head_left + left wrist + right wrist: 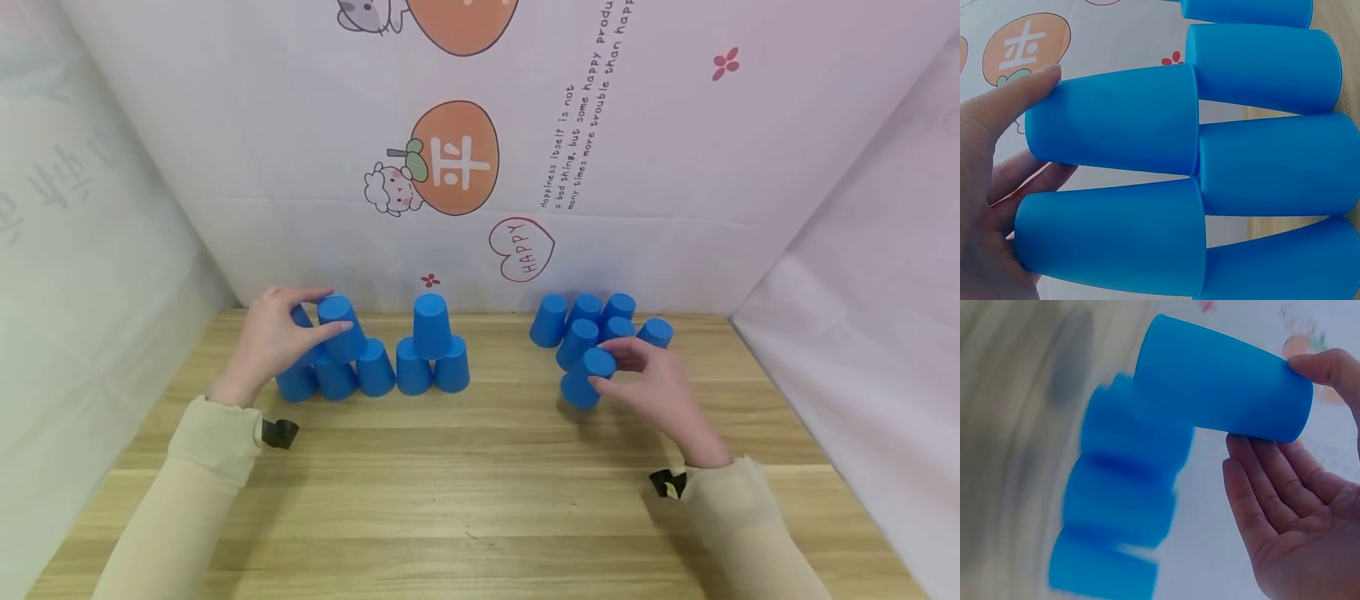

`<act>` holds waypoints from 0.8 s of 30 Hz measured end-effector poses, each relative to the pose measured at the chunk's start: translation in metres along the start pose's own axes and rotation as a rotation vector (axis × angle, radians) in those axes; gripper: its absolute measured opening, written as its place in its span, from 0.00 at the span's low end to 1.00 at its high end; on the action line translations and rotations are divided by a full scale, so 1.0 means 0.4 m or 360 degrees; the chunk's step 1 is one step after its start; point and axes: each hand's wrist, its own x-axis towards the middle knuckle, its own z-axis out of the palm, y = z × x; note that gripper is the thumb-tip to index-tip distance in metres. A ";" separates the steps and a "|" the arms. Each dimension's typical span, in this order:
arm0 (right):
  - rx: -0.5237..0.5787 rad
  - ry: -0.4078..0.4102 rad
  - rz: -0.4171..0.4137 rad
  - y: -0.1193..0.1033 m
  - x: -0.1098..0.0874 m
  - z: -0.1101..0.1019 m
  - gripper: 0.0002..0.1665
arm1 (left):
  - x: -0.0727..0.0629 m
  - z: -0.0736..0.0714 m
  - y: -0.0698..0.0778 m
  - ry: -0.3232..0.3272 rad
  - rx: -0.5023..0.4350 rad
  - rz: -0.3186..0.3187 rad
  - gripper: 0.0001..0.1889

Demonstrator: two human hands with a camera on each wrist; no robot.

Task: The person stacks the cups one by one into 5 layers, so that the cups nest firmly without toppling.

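Observation:
My left hand (pixel 273 333) pinches an upside-down blue cup (pixel 343 337) near its closed top, thumb on one side and fingers on the other. That cup sits over two bottom-row cups, its rim against their tops in the left wrist view. Beside it, partly behind the hand, another upper cup (pixel 1110 237) stands in the same row. My right hand (pixel 656 392) holds a tilted blue cup (pixel 1222 381) between thumb and fingertips, off the table in front of the right-hand group.
Right of the left stack, a single cup (pixel 432 327) tops two bottom cups (pixel 413 371). Several upside-down cups (pixel 550 321) cluster at the back right of the wooden table (pixel 450 500). A printed white cloth (pixel 645 233) rises behind them.

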 end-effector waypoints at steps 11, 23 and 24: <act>0.0169 -0.0143 -0.0413 -0.173 0.019 0.088 0.27 | -0.006 -0.009 0.003 -0.0003 -0.0014 -0.0025 0.35; 0.0360 -0.0140 -0.0841 -0.355 0.072 0.174 0.27 | -0.009 -0.007 -0.003 -0.0002 -0.0029 -0.0036 0.36; 0.0376 -0.0124 -0.0864 -0.370 0.080 0.176 0.27 | -0.009 -0.006 -0.002 -0.0001 -0.0026 -0.0029 0.36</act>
